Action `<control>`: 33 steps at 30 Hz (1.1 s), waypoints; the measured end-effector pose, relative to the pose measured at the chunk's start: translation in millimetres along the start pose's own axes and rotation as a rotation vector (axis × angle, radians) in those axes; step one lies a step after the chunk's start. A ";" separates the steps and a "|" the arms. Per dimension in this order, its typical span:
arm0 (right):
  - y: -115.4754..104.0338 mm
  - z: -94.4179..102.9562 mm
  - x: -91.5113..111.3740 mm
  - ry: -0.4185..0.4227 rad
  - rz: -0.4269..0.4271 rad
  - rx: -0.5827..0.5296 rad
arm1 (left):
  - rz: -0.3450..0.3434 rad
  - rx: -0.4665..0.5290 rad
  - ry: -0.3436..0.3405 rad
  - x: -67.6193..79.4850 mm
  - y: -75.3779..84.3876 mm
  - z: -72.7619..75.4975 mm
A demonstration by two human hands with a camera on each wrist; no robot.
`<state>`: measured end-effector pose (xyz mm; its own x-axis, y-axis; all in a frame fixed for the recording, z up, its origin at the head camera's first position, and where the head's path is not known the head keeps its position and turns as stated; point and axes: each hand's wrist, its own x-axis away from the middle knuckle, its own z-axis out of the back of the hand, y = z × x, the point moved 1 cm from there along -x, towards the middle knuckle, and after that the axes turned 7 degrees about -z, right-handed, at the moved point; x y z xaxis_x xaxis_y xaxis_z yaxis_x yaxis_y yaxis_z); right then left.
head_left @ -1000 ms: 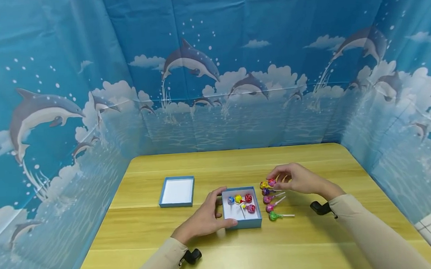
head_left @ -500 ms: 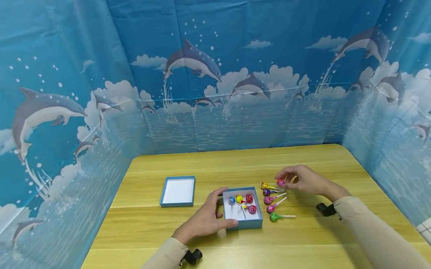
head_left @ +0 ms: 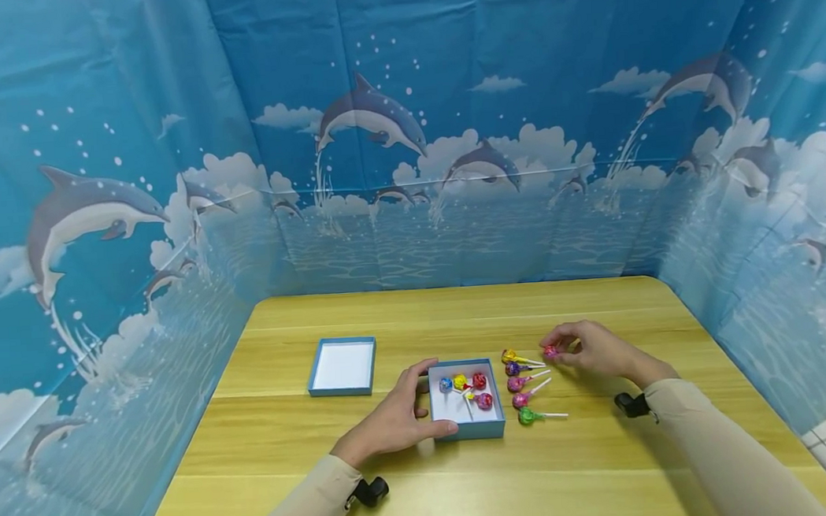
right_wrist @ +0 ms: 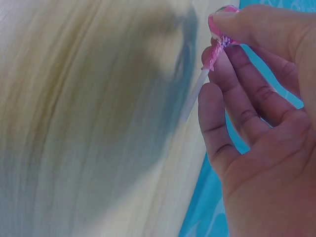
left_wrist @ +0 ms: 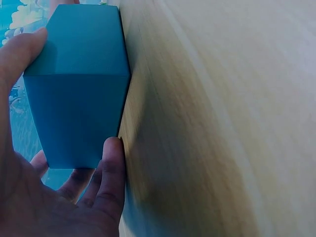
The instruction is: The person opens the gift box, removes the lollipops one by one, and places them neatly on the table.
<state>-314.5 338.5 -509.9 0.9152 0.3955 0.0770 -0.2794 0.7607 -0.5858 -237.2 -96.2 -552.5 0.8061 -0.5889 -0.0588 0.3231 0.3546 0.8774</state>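
Note:
My left hand (head_left: 394,419) holds the near left corner of a blue box (head_left: 468,430), thumb along its front wall and fingers behind its left side. In the left wrist view the box (left_wrist: 79,113) stands between thumb and fingers. Several wrapped lollipops lie inside, among them a blue one (head_left: 446,384) and a red one (head_left: 479,380). My right hand (head_left: 599,348) pinches a pink lollipop (head_left: 550,351) by its wrapped head, right of the row on the table. In the right wrist view the pink lollipop's white stick (right_wrist: 196,94) points down past my fingers.
Between box and right hand runs a column of lollipops: yellow (head_left: 509,356), purple (head_left: 512,369), two pink ones and a green one (head_left: 527,416) nearest me. A blue-rimmed lid (head_left: 343,366) lies white side up at left. A dolphin curtain (head_left: 411,234) borders the wooden table (head_left: 427,486).
My right hand has moved right with the pink lollipop, away from the yellow one at the top of the column. The left hand stays at the box.

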 end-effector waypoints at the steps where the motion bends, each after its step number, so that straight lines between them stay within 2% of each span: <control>1: 0.8 -0.5 0.4 0.003 0.001 0.003 | 0.000 0.001 0.000 -0.3 -0.4 -0.1; 18: 15.2 -7.2 0.1 0.004 -0.033 -0.031 | -0.002 -0.010 0.001 0.0 2.0 0.2; 33: 9.1 -9.6 2.8 0.011 -0.029 -0.063 | -0.001 -0.004 0.000 0.3 0.2 0.3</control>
<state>-311.7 341.6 -522.8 0.9259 0.3679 0.0858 -0.2345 0.7378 -0.6330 -237.0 -96.6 -552.2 0.8058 -0.5892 -0.0597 0.3256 0.3566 0.8757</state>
